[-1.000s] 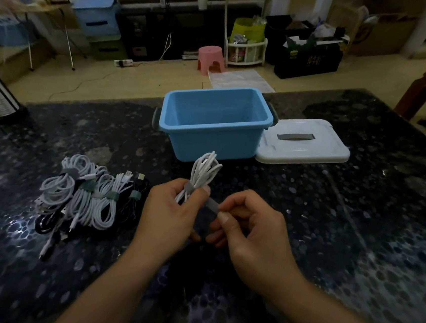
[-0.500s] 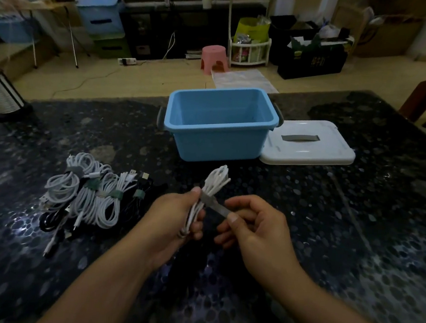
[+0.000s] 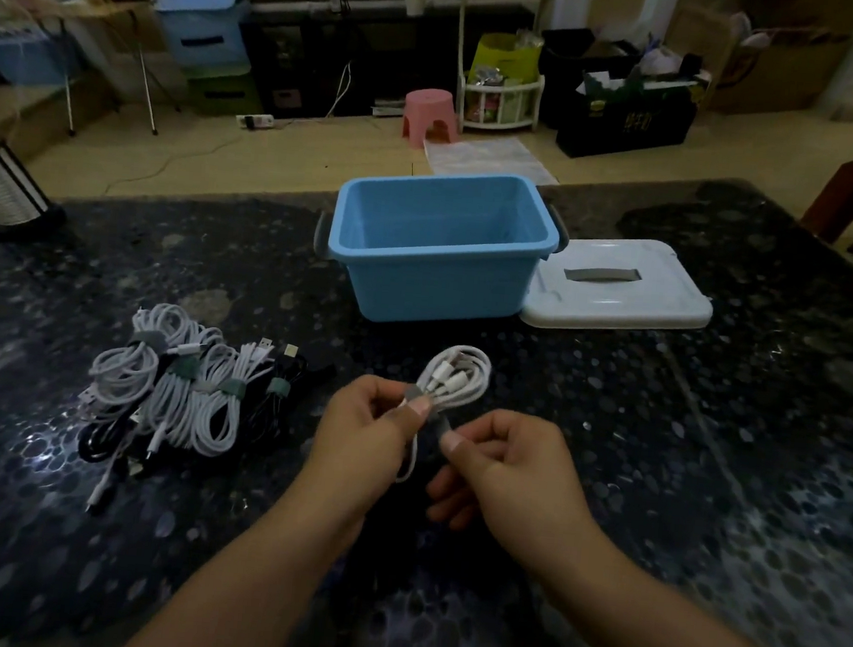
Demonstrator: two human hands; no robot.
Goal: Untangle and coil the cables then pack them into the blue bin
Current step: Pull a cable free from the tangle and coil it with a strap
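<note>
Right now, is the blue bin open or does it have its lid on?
Open. The blue bin shows bare inner walls, and its white lid lies flat on the table beside it.

Both my forearms bare from lower frame edge to wrist, no sleeve edge in view. My left hand (image 3: 363,431): bare, no glove, no ring showing, no watch or band at wrist. Thumbnail short, trimmed, pale, plainly visible. My right hand (image 3: 509,472): bare too, nothing worn on fingers (image 3: 473,448) or wrist. Thumbnail short, squarish, unpainted. Knuckles form rounded ridge across back of hand. Dim light, forearms partly in shadow, fine detail hard to make out.
</note>
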